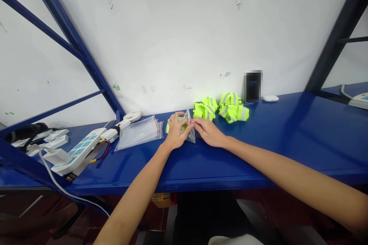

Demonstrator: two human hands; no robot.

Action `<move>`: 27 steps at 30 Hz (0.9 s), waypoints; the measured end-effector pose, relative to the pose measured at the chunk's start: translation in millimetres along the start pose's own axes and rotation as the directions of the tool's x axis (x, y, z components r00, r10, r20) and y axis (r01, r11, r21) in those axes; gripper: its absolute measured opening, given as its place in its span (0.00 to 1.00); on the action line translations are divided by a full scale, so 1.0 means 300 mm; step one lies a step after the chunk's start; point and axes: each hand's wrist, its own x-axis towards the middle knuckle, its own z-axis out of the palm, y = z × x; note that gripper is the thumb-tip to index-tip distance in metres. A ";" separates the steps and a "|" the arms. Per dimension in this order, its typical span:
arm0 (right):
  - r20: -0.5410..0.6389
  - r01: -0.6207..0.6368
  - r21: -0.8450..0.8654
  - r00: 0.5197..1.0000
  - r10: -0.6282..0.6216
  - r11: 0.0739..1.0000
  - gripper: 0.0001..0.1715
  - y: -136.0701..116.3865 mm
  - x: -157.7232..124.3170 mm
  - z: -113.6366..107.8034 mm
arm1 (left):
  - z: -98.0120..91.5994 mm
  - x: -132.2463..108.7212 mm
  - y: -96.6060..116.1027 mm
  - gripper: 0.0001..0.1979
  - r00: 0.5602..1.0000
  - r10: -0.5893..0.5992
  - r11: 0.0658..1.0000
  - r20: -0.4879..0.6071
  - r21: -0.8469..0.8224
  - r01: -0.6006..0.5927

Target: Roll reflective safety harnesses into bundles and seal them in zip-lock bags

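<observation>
My left hand (176,132) is closed around a clear zip bag (191,134) with bright yellow-green material inside it. At the bag's right end, my right hand (209,131) pinches the red-lined zip edge between thumb and fingers. Just beyond my hands lie two bundles of yellow-green reflective strap with grey bands, a nearer-left bundle (206,108) and a right bundle (233,108). To the left, flat clear zip bags (139,134) rest in a stack on the blue table (247,160). My left fingers partly cover the bag's contents.
A white power strip (82,149) with plugs and a cable stands at the left, near a small white fan (132,116). A short red and black lead (103,152) lies beside it. At the back right are a blurred dark object (253,87) and a white case (270,98).
</observation>
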 end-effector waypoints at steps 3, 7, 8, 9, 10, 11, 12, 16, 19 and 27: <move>-0.009 0.001 -0.005 1.000 -0.001 1.000 0.13 0.004 0.000 0.004 | -0.005 0.000 0.000 0.16 1.000 -0.012 1.000 0.021 0.000 0.012; -0.017 -0.006 -0.005 1.000 0.006 1.000 0.14 0.005 0.002 0.006 | -0.007 0.000 -0.004 0.17 0.999 -0.021 1.000 0.036 -0.014 0.022; -0.017 -0.011 -0.004 1.000 0.011 1.000 0.14 0.004 0.003 0.005 | -0.007 0.001 -0.004 0.17 0.999 -0.021 1.000 0.036 -0.019 0.021; -0.014 -0.018 -0.004 1.000 0.018 1.000 0.14 0.002 0.004 0.004 | -0.006 0.001 -0.005 0.17 0.999 -0.020 1.000 0.036 -0.023 0.021; -0.013 -0.025 -0.005 1.000 0.025 1.000 0.15 0.000 0.004 0.002 | -0.006 0.001 -0.006 0.17 0.999 -0.019 0.999 0.035 -0.026 0.020; -0.010 -0.033 -0.005 0.999 0.033 0.999 0.15 -0.002 0.004 0.001 | -0.005 0.000 -0.007 0.17 0.999 -0.018 0.999 0.035 -0.027 0.019; -0.006 -0.041 0.002 0.999 0.041 0.999 0.15 -0.005 0.004 -0.001 | -0.004 0.000 -0.007 0.17 0.999 -0.017 0.999 0.035 -0.028 0.018; 0.023 -0.084 0.071 0.996 0.083 0.994 0.15 -0.013 0.003 -0.006 | -0.002 -0.003 -0.010 0.17 0.999 -0.002 1.000 0.049 -0.029 0.003; 0.040 -0.103 0.094 0.994 0.099 0.990 0.14 -0.012 0.005 -0.008 | -0.004 -0.003 -0.011 0.17 0.998 0.006 1.000 0.066 -0.028 -0.004; 0.053 -0.057 0.058 0.997 0.054 0.997 0.14 0.002 0.012 -0.006 | -0.006 -0.001 -0.005 0.18 0.998 0.008 1.000 0.055 -0.028 -0.007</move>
